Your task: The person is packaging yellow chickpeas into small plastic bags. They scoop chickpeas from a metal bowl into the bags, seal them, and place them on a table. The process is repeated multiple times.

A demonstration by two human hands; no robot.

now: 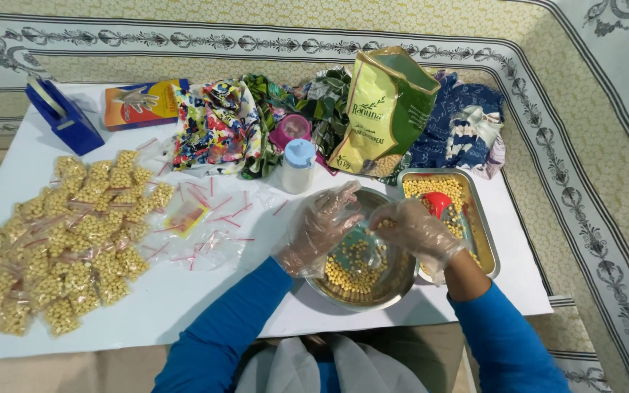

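Observation:
Both my hands wear clear plastic gloves and hover over a round steel bowl (400, 287) holding chickpeas. My left hand (319, 227) holds a small clear plastic bag (370, 249) open above the bowl. My right hand (414, 230) pinches chickpeas at the bag's mouth. To the right sits a rectangular metal tray (486, 234) of chickpeas with a red scoop (437, 203) in it. A green chickpea package (385, 115) stands open behind the bowl.
Several filled small bags (67, 236) lie piled at the left of the white table (183, 298). Empty red-striped bags (212, 218) lie in the middle. Behind are a white bottle (298, 166), a blue tape dispenser (62, 113), a glove box (140, 103) and coloured cloths (216, 131).

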